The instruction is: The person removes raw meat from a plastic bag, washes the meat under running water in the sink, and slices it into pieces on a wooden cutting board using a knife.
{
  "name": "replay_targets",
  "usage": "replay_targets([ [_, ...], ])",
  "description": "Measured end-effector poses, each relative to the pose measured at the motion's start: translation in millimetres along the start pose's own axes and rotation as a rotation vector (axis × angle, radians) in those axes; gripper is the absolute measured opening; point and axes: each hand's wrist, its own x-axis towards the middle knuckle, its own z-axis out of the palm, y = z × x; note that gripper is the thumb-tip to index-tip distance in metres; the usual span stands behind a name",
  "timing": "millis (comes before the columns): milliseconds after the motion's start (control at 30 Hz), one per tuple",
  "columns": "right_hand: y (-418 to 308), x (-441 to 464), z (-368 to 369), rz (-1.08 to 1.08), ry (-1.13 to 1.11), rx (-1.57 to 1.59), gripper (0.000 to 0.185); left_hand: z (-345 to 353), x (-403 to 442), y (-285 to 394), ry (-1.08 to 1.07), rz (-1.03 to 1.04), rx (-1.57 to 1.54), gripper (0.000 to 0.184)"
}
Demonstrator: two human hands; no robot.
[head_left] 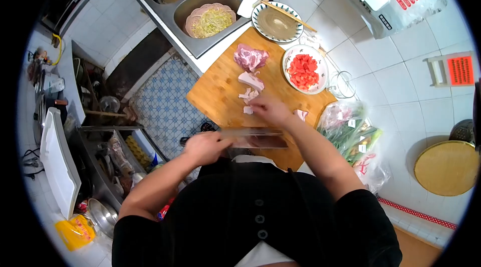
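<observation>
My left hand (203,147) is wrapped round the handle of a cleaver (260,140), whose broad blade lies flat-looking and slightly blurred over the near edge of the wooden cutting board (213,91). Beyond the blade, my right hand (272,110) has its fingers pressed together at the edge of a small pale meat slice (248,110). Several cut pieces (248,95) lie just past it, then a pale block of meat (251,81) and a larger pink chunk (250,57). Another meat piece (300,114) is right of my right wrist.
A bowl of cut red pieces (304,69) and a patterned plate (277,21) with chopsticks (289,16) stand at the board's far right. The sink (183,41) holds a basket of sprouts (211,20). Bagged green vegetables (345,129) and a glass (341,85) are at the right.
</observation>
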Motion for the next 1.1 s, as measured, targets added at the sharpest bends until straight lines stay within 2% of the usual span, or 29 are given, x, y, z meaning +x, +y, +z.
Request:
replay_targets([
  [67,0.6,-12.0,-25.3,0.226,0.168,0.019,0.015,-3.3,-31.1,-12.1,0.101,-0.058,-0.049,0.027],
  [167,9.2,-36.7,-14.0,0.264,0.180,-0.082,0.016,-16.0,-48.2,-13.1,0.168,-0.247,-0.122,0.019],
  [233,12.2,-46.6,10.3,0.066,0.224,-0.164,0.017,-20.2,-44.5,-12.8,0.229,-0.344,-0.111,0.017],
  [267,14.9,-46.9,20.8,-0.034,0.246,-0.208,0.018,-23.4,-39.3,-12.5,0.217,-0.355,-0.097,0.016],
  [400,10.3,-38.8,37.5,0.027,0.402,-0.258,0.019,-31.1,-8.7,-10.9,0.102,-0.374,-0.016,0.015],
  [500,6.7,-35.8,48.5,-0.101,0.439,-0.340,0.016,-36.0,12.4,-5.9,0.002,-0.325,0.041,0.016],
  [667,14.1,-32.9,60.1,-0.077,0.493,-0.310,0.016,-43.3,28.7,-4.0,-0.148,-0.302,0.074,0.014],
  [767,13.7,-32.4,59.6,-0.108,0.519,-0.321,0.016,-40.9,32.5,-6.8,-0.215,-0.304,0.067,0.011],
  [867,14.6,-28.1,59.0,-0.111,0.540,-0.339,0.015,-39.9,53.2,-4.9,-0.298,-0.371,-0.081,0.014],
  [1100,15.1,-27.5,56.2,-0.065,0.505,-0.312,0.017,-25.7,110.0,5.8,-0.240,-0.358,-0.104,0.018],
])
